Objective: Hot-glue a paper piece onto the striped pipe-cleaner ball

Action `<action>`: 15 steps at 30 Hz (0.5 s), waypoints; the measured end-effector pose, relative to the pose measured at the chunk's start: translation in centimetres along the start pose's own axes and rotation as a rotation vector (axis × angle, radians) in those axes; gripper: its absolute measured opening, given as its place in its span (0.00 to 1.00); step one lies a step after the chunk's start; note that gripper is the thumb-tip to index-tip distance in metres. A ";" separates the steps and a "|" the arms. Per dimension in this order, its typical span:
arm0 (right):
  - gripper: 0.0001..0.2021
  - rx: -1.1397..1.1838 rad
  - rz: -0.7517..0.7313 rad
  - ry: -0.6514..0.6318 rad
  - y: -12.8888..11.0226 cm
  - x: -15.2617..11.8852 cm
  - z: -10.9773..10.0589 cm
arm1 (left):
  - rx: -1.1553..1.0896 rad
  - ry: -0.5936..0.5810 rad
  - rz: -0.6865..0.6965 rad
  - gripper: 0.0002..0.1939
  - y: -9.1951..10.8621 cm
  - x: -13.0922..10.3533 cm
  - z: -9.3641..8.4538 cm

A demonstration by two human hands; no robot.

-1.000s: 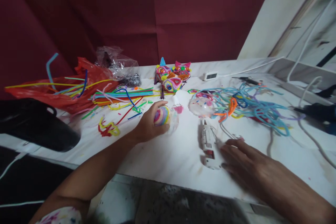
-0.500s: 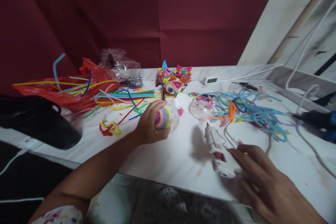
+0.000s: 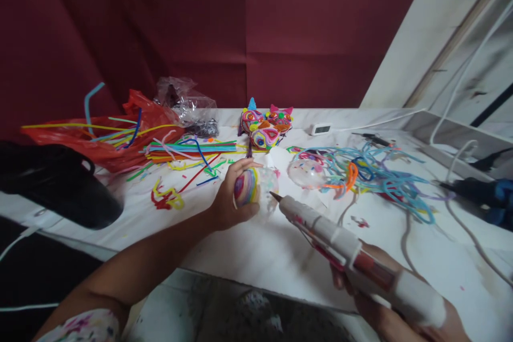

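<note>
Glue gun [image 3: 344, 248] sat in the grip of the right hand [image 3: 385, 304], whose fingers were curled shut around the white body near the lower right corner of the view. Its barrel slanted up and to the left, and the dark nozzle tip ended just beside, perhaps touching, a clear ball [image 3: 254, 187] wound with coloured pipe cleaner. The left hand [image 3: 230, 197] cupped that ball from its left side, thumb over the top and fingers closed underneath, holding it just above or on the white table [image 3: 248, 248]; which of the two could not be told.

Just beyond the ball lay a second clear ball [image 3: 306, 171] with pink bits inside, beside a loose tangle of blue pipe cleaners [image 3: 385, 176]. Farther back stood a colourful pipe-cleaner figure [image 3: 265, 124] with pointed ears, and near it a small white device [image 3: 321, 129]. To the left, straight pipe cleaners [image 3: 188, 147] lay in a bundle, spilling from a red plastic bag [image 3: 108, 139], with a crumpled clear bag [image 3: 184, 101] behind. A black object [image 3: 52, 181] rested at the table's left edge.
</note>
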State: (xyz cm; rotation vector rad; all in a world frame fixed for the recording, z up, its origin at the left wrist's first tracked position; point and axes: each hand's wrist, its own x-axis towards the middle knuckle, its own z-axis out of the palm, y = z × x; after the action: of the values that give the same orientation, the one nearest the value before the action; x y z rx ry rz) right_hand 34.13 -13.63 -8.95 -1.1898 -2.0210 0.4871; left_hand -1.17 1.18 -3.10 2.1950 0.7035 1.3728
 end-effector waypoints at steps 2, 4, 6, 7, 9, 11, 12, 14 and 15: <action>0.28 0.047 0.025 0.007 -0.5 0.7 0.4 | -0.051 -0.005 -0.028 0.44 0.0 0.0 0.0; 0.27 0.086 0.024 0.044 -1.1 1.3 1.0 | -0.079 -0.005 -0.058 0.44 0.1 0.0 0.1; 0.27 0.112 0.017 0.069 -1.6 1.7 1.4 | -0.092 -0.007 -0.088 0.44 0.2 0.1 0.1; 0.27 0.118 0.017 0.074 -1.6 1.7 1.6 | -0.096 -0.007 -0.103 0.45 0.3 0.1 0.1; 0.28 0.117 0.010 0.092 -1.4 1.7 1.8 | -0.096 -0.005 -0.129 0.47 0.4 0.2 0.1; 0.30 0.098 0.014 0.099 -1.0 1.5 1.9 | -0.087 -0.010 -0.150 0.48 0.4 0.2 0.2; 0.32 0.084 0.013 0.102 -0.7 1.4 1.9 | -0.081 -0.014 -0.156 0.48 0.4 0.2 0.2; 0.34 0.052 0.009 0.065 -0.3 1.1 1.9 | -0.079 -0.017 -0.146 0.48 0.4 0.2 0.1; 0.35 0.035 0.006 0.041 -0.1 1.0 2.0 | -0.080 -0.018 -0.135 0.48 0.4 0.2 0.1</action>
State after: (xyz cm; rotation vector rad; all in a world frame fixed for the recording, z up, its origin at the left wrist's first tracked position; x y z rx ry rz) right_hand 32.26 -12.73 -9.74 -1.1753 -1.9668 0.4953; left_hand -0.95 0.99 -2.79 2.0560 0.7617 1.2892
